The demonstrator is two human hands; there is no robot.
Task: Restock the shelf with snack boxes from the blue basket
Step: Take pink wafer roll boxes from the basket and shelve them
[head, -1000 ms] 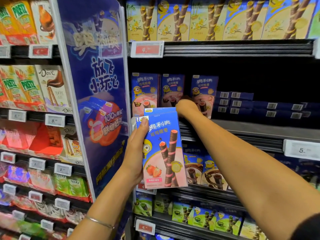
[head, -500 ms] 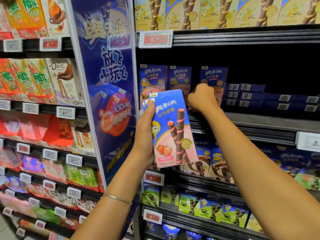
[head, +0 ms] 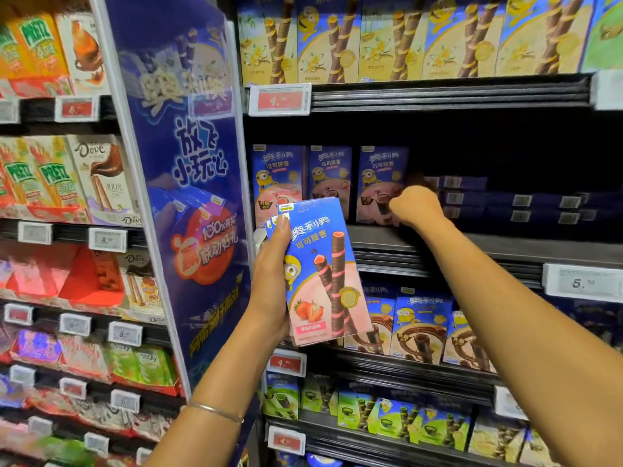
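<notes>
Gripping a fanned stack of strawberry snack boxes (head: pixel 317 274), the left hand (head: pixel 271 284) holds it upright in front of the middle shelf (head: pixel 472 246). The thumb presses on the front face. The fingers wrap behind, hidden. At least two box edges show; the full count is unclear.

Right hand (head: pixel 416 205): on the same shelf, knuckles to the camera, fingers curled out of sight. It overlaps the lower right corner of the third upright box (head: pixel 381 173); whether it pinches that box cannot be told.

Surroundings:
- Two matching boxes left of the third; the held stack covers the lower part of the first.
- Flat dark-blue boxes (head: pixel 505 200) stacked at the right, deep in shadow, labels unreadable.
- Yellow boxes (head: pixel 404 38) on the shelf above, cut off at the top.
- Chocolate boxes (head: pixel 421 328) below, partly behind the stack and the right forearm.
- Green boxes (head: pixel 404 419) lower down.
- Blue promotional panel (head: pixel 182 197) at the left of the bay; Pretz boxes (head: pixel 50 173) and Dove boxes (head: pixel 101 176) beyond it.
- Price tags (head: pixel 279 100), figures blurred.
</notes>
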